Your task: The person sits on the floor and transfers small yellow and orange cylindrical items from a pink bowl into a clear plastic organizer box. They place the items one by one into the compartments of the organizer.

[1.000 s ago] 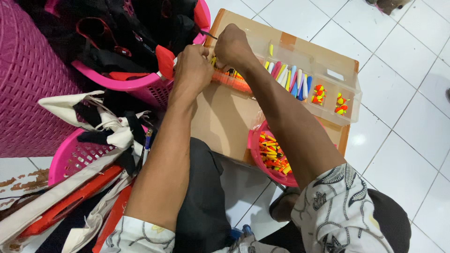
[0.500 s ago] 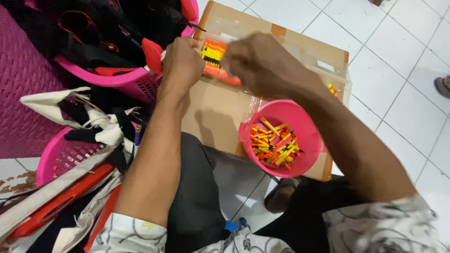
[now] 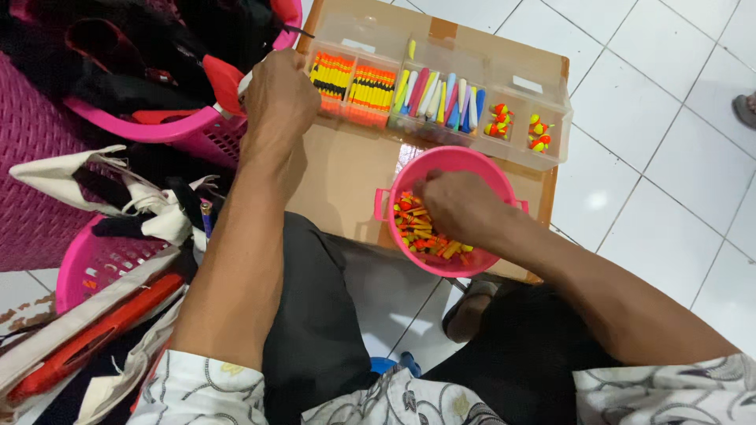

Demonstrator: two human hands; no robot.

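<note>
My right hand reaches down into a pink bowl holding several small orange, red and yellow stick-shaped pieces; its fingers are closed among them. My left hand rests fisted at the left end of a clear compartment box, next to the cell of yellow-and-orange pieces. Whether it holds anything I cannot tell. Box and bowl sit on a brown cardboard carton.
Other cells of the box hold pastel-coloured sticks and small round red-yellow pieces. Pink plastic baskets with dark cloth stand to the left, above cloth bags. White tiled floor lies to the right; a foot shows at the far right edge.
My right hand has moved from the compartment box down into the pink bowl. The left hand has stayed at the box's left end. The view has shifted, uncovering the whole box.
</note>
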